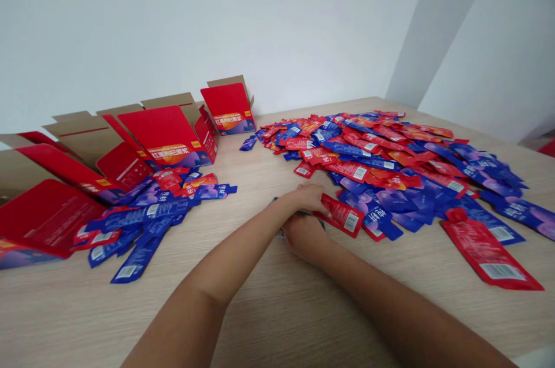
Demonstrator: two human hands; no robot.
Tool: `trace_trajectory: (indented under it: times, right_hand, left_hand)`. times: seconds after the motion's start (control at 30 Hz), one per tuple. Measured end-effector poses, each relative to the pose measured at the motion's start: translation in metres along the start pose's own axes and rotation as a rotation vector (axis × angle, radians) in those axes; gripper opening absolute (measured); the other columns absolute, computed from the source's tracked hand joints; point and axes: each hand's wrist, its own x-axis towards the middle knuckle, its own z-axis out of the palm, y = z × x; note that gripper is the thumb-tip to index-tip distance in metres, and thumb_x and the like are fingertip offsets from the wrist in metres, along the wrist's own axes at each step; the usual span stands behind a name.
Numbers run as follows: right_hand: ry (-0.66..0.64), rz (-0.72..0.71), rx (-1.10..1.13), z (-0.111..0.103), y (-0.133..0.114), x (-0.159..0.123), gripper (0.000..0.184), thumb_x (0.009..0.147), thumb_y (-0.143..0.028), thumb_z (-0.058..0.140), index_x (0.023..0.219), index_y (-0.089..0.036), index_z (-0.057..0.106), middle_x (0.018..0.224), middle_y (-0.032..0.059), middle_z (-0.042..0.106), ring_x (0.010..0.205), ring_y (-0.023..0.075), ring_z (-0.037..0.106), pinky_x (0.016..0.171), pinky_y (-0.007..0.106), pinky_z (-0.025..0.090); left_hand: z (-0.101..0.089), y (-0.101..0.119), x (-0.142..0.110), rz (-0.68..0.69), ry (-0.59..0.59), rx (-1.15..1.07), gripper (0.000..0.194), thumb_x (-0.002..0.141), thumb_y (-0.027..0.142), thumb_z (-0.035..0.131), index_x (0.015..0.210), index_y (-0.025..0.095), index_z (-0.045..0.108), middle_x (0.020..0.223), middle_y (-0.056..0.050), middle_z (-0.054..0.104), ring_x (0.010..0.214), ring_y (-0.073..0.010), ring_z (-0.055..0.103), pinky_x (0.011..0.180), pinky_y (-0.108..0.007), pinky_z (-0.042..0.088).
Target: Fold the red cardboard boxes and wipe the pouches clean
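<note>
My left hand [307, 197] reaches in from the lower left, and its fingers pinch the end of a red sachet [343, 216] at the near edge of the big pile of red and blue sachets [390, 166]. My right hand [303, 238] lies just under and in front of the left one, knuckles up and fingers curled. A thin dark edge shows between the two hands; what it is stays hidden. A smaller heap of mostly blue sachets [147, 218] lies to the left of both hands.
Several open red cardboard boxes [167, 134] stand along the back left, and one [229, 105] stands further back by the wall. A lone red sachet [488, 252] lies at the right. All of this rests on a light wooden table [269, 310].
</note>
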Motion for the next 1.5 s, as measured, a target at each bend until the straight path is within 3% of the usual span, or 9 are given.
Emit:
trace_trajectory:
  times: [0.17, 0.3, 0.4, 0.6, 0.8, 0.97, 1.1, 1.33, 1.5]
  right_hand:
    - [-0.100, -0.106, -0.064, -0.002, 0.000, -0.002, 0.048, 0.080, -0.014, 0.042, 0.126, -0.026, 0.049, 0.125, 0.0083, 0.055, 0.092, 0.0217, 0.063, 0.073, 0.035, 0.050]
    - [-0.092, 0.020, -0.036, -0.001, 0.006, -0.002, 0.049, 0.082, -0.016, 0.039, 0.128, -0.029, 0.046, 0.132, 0.0046, 0.049, 0.091, 0.0197, 0.063, 0.075, 0.034, 0.050]
    - [-0.059, 0.155, -0.019, -0.003, 0.021, 0.003, 0.049, 0.082, -0.014, 0.038, 0.128, -0.027, 0.047, 0.132, 0.0053, 0.049, 0.096, 0.0211, 0.061, 0.077, 0.034, 0.049]
    - [0.132, 0.232, 0.079, -0.008, 0.014, 0.004, 0.052, 0.086, -0.015, 0.034, 0.137, -0.022, 0.035, 0.136, 0.0094, 0.044, 0.111, 0.0220, 0.053, 0.084, 0.033, 0.047]
    - [-0.182, -0.059, -0.126, 0.013, -0.040, -0.006, 0.063, 0.080, -0.016, 0.041, 0.141, -0.027, 0.028, 0.145, 0.0094, 0.034, 0.089, 0.0223, 0.064, 0.069, 0.033, 0.051]
    - [-0.146, 0.178, -0.270, 0.007, 0.003, 0.015, 0.053, 0.084, -0.016, 0.035, 0.137, -0.022, 0.038, 0.141, 0.0104, 0.039, 0.089, 0.0248, 0.064, 0.069, 0.036, 0.051]
    - [-0.063, 0.219, -0.153, -0.004, 0.017, 0.012, 0.053, 0.084, -0.016, 0.036, 0.136, -0.024, 0.038, 0.140, 0.0072, 0.041, 0.100, 0.0235, 0.060, 0.078, 0.035, 0.049]
    - [-0.183, -0.043, -0.136, 0.009, -0.027, -0.005, 0.059, 0.081, -0.017, 0.037, 0.140, -0.025, 0.032, 0.146, 0.0086, 0.032, 0.096, 0.0236, 0.062, 0.072, 0.035, 0.051]
    - [-0.093, 0.210, -0.196, 0.005, 0.011, 0.013, 0.054, 0.082, -0.016, 0.036, 0.136, -0.022, 0.039, 0.140, 0.0090, 0.042, 0.095, 0.0254, 0.062, 0.072, 0.036, 0.051]
  left_hand:
    - [-0.014, -0.040, -0.031, -0.060, 0.308, -0.382, 0.007, 0.068, 0.020, 0.057, 0.074, 0.016, 0.055, 0.064, 0.001, 0.060, 0.057, -0.0149, 0.057, 0.055, -0.024, 0.042]
    - [-0.016, -0.084, -0.078, -0.299, 0.599, -0.906, 0.011, 0.073, 0.024, 0.054, 0.070, 0.018, 0.045, 0.042, 0.006, 0.049, 0.031, -0.0087, 0.039, 0.036, -0.020, 0.029]
    - [-0.002, -0.102, -0.117, -0.341, 0.676, -1.043, 0.012, 0.072, 0.023, 0.053, 0.067, 0.018, 0.043, 0.038, 0.007, 0.046, 0.029, -0.0060, 0.033, 0.036, -0.019, 0.029]
    - [0.037, -0.079, -0.158, -0.310, 0.403, -1.434, 0.019, 0.062, 0.022, 0.059, 0.077, 0.016, 0.050, 0.053, 0.003, 0.055, 0.034, -0.0048, 0.035, 0.032, -0.017, 0.031]
    - [0.037, -0.064, -0.164, -0.423, 0.242, -1.423, 0.007, 0.068, 0.023, 0.055, 0.071, 0.017, 0.052, 0.041, 0.008, 0.041, 0.031, -0.0036, 0.028, 0.028, -0.015, 0.023]
    - [0.029, -0.068, -0.172, -0.350, 0.094, -1.477, 0.015, 0.065, 0.020, 0.057, 0.076, 0.017, 0.050, 0.049, 0.008, 0.048, 0.030, -0.0011, 0.026, 0.029, -0.013, 0.022]
    - [0.031, -0.069, -0.173, -0.377, 0.118, -1.467, 0.017, 0.066, 0.024, 0.058, 0.077, 0.017, 0.049, 0.048, 0.007, 0.050, 0.030, -0.0019, 0.029, 0.028, -0.014, 0.025]
    - [0.036, -0.071, -0.168, -0.418, 0.182, -1.375, 0.009, 0.066, 0.020, 0.056, 0.066, 0.016, 0.048, 0.043, 0.006, 0.050, 0.026, -0.0034, 0.030, 0.025, -0.016, 0.028]
    - [0.036, -0.072, -0.173, -0.375, 0.207, -1.450, 0.023, 0.066, 0.030, 0.065, 0.078, 0.016, 0.052, 0.045, 0.005, 0.054, 0.027, -0.0054, 0.038, 0.028, -0.017, 0.032]
